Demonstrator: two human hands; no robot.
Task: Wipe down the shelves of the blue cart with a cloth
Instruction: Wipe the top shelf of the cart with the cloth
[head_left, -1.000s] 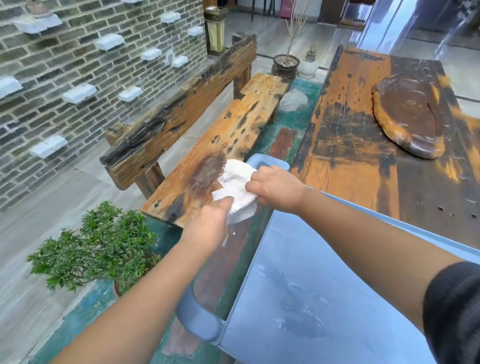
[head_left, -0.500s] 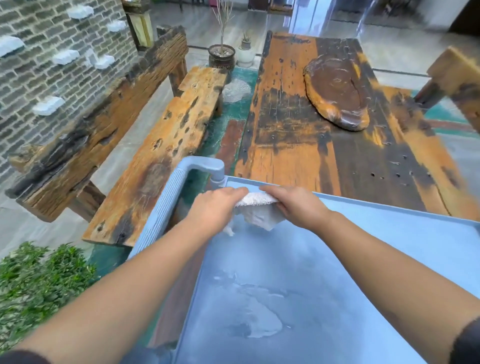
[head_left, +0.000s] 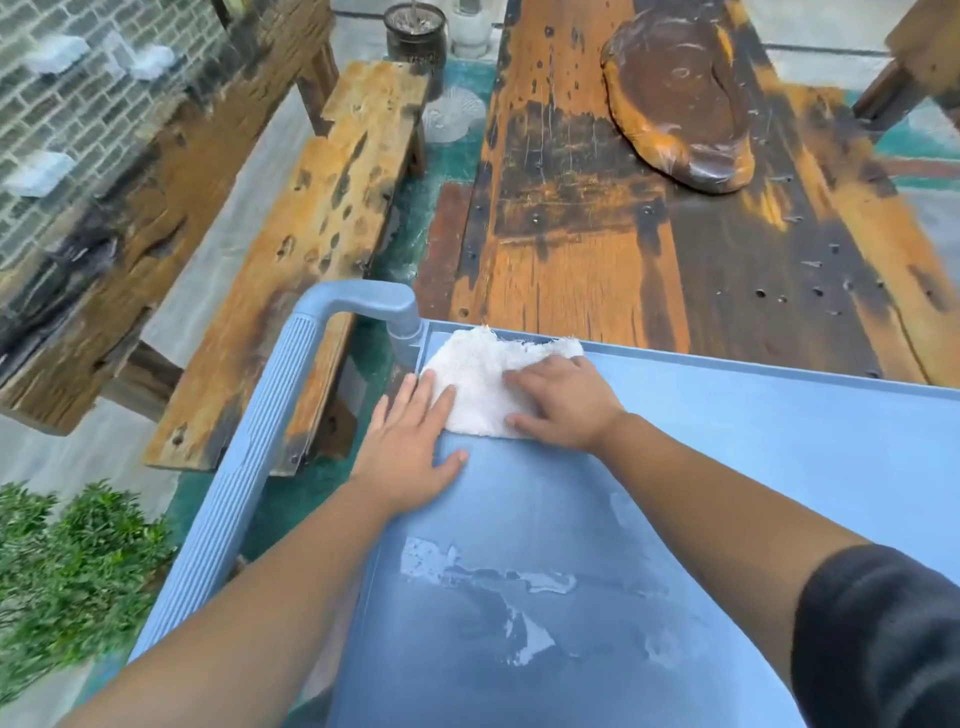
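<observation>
The blue cart's top shelf (head_left: 701, 467) fills the lower right of the head view, with wet smears near its middle. A white cloth (head_left: 478, 374) lies flat in the shelf's far left corner, against the rim. My right hand (head_left: 566, 402) presses flat on the cloth's right part with straight fingers. My left hand (head_left: 410, 447) lies flat on the shelf, its fingertips on the cloth's left edge. The cart's ribbed blue handle (head_left: 291, 415) runs along the left side.
A worn wooden table (head_left: 649, 208) with a dark wooden slab (head_left: 680, 98) stands just beyond the cart. A wooden bench (head_left: 291, 244) runs along the left. A green potted shrub (head_left: 67, 571) sits at lower left, and pots (head_left: 415, 31) stand at the far end.
The cloth, held up in both hands over the cart's corner, now lies spread flat on the shelf. Both hands have opened and press down on it.
</observation>
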